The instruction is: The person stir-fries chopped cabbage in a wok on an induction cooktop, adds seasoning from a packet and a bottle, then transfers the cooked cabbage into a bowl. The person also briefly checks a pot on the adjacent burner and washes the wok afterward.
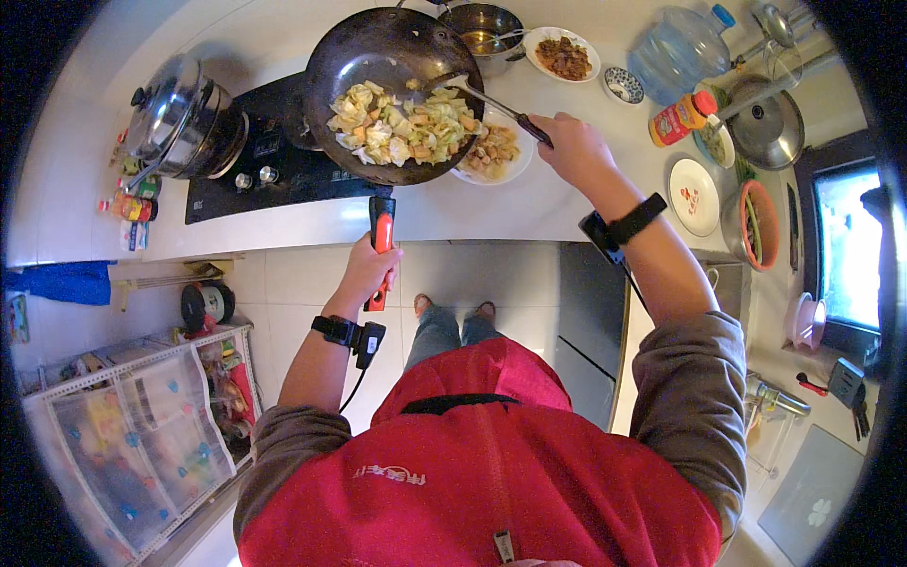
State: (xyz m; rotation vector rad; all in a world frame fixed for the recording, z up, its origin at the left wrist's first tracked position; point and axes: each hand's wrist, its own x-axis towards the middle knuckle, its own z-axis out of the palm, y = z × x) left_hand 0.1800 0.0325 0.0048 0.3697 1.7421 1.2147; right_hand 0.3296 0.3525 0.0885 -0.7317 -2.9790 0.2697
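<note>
My left hand (pixel 370 268) grips the red and black handle (pixel 382 220) of a dark wok (pixel 368 60), which is tilted towards me. Chopped cabbage with pale chunks (pixel 404 127) lies in two heaps inside it. My right hand (pixel 575 145) holds a spatula (pixel 496 106) by its black handle. Its metal blade reaches inside the wok, above the right heap. Partly beneath the wok's right rim, a white plate (pixel 521 159) bears more cooked food of similar look (pixel 492 152). Part of that plate is hidden by the wok.
A black cooktop (pixel 283 163) with two knobs carries a steel lidded pot (pixel 177 120) at left. Behind the wok stand a small pot (pixel 482 35) and a plate of browned meat (pixel 563 58). To the right are a water jug (pixel 680 53), a red-capped jar (pixel 682 119) and a patterned plate (pixel 693 197).
</note>
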